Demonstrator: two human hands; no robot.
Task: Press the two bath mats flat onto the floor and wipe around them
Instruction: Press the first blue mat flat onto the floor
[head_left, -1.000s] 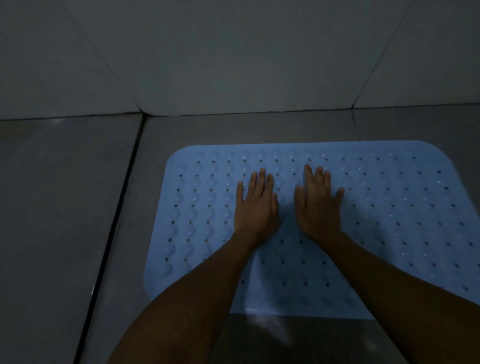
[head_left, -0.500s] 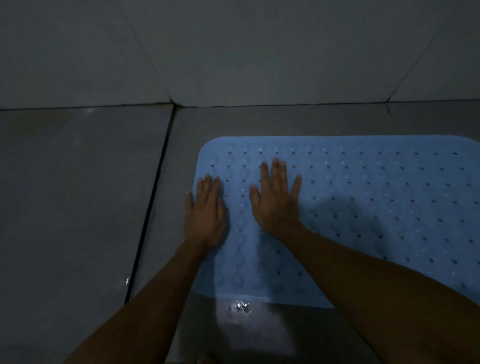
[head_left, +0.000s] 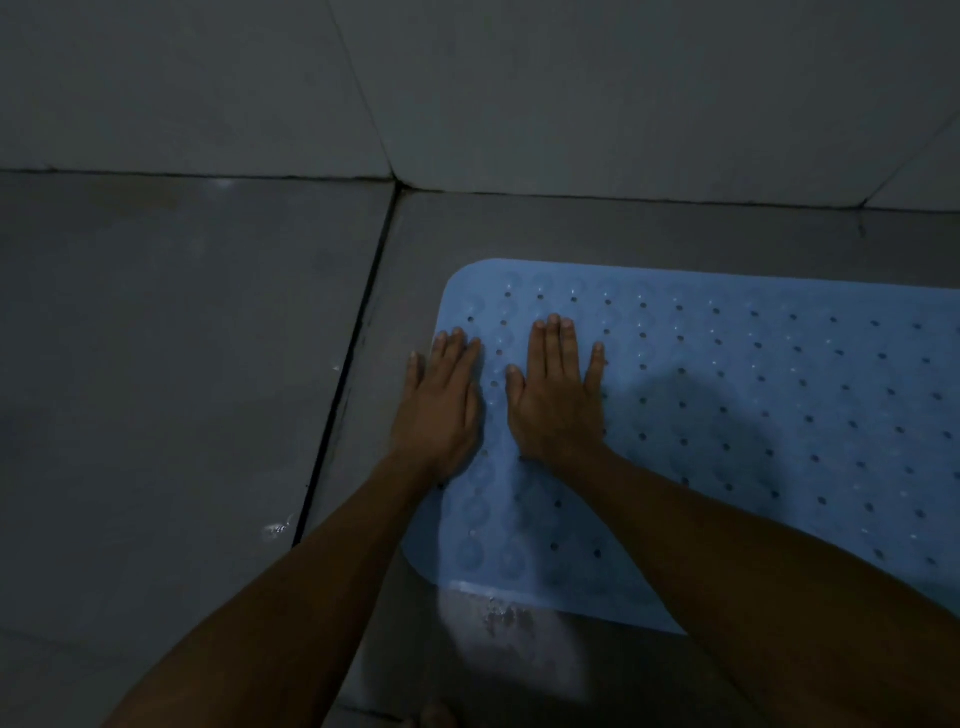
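Observation:
A light blue bath mat with rows of small holes lies flat on the grey tiled floor, running off the right side of the view. My left hand lies palm down with straight fingers across the mat's left edge, its outer fingers over the floor. My right hand presses flat on the mat just to the right of it, fingers spread. Only this one mat is in view.
A dark grout line runs down the floor left of the mat. The tiled wall meets the floor just beyond the mat's far edge. Water drops glisten on the floor by the mat's near edge.
Both hands have slid leftward across the mat, from its middle to its left edge. The view has followed them to the left.

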